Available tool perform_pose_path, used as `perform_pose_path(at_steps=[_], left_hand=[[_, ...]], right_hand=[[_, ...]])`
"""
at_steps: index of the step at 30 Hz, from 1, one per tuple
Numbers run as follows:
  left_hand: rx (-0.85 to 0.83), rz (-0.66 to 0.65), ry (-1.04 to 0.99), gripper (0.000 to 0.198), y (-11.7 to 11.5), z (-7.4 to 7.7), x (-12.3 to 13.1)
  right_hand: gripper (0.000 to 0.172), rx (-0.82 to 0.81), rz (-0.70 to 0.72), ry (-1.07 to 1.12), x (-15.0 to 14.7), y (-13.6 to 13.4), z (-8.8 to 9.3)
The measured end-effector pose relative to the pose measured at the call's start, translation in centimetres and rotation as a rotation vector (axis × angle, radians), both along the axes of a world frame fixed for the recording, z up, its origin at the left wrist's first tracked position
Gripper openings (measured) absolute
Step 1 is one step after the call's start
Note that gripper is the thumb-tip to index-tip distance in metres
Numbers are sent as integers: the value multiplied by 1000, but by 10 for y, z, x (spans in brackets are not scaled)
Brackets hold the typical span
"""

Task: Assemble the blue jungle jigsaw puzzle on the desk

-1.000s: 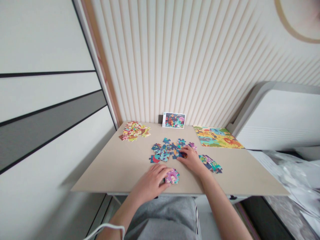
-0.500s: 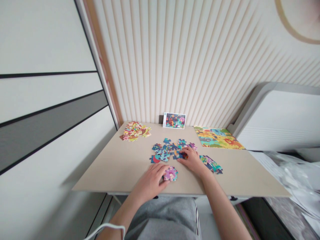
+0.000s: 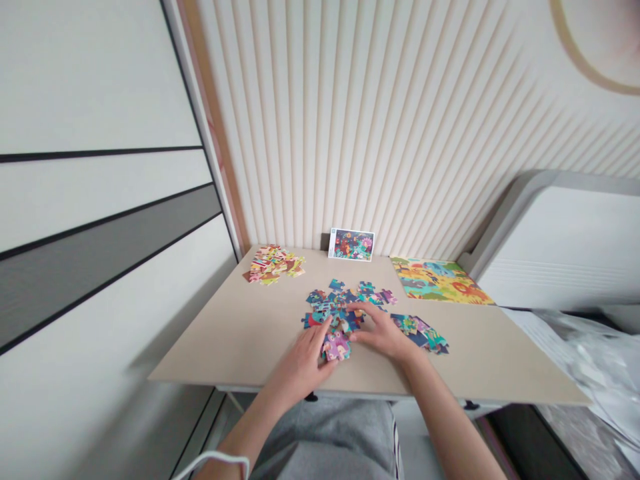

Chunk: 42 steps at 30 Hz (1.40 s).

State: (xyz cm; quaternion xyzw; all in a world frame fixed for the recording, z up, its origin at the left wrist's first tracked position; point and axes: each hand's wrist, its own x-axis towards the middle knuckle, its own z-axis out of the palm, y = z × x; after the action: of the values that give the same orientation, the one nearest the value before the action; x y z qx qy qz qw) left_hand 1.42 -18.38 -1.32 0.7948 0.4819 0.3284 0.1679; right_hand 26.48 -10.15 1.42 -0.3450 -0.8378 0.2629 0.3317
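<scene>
A pink jigsaw section [image 3: 337,347] lies near the table's front edge. My left hand [image 3: 303,355] grips its left side, with the thumb below and the fingers above. Just beyond it is a loose heap of dark blue and teal puzzle pieces [image 3: 327,308], some overlapping. My right hand [image 3: 381,335] rests at the right of this heap, thumb and fingers spread apart. Its thumb tip is by the pink section and its fingertips are over blue pieces; part of the heap is hidden by the fingers.
A picture card [image 3: 352,245] leans against the ribbed wall. Yellow and red puzzle pieces [image 3: 273,264] are piled at the back left. A yellow animal puzzle [image 3: 440,279] lies at the back right. More overlapping pieces [image 3: 423,333] lie beside my right wrist.
My right hand has drawn back toward me and left, nearer the pink section. Blue pieces now lie between the heap and that section. My left hand stays at the pink section.
</scene>
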Motion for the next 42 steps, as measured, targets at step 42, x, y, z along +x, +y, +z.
perform_pose_path(at_steps=[42], left_hand=[[81, 1, 127, 54, 2, -2, 0]], right_hand=[[31, 195, -449, -257, 3, -1, -4]])
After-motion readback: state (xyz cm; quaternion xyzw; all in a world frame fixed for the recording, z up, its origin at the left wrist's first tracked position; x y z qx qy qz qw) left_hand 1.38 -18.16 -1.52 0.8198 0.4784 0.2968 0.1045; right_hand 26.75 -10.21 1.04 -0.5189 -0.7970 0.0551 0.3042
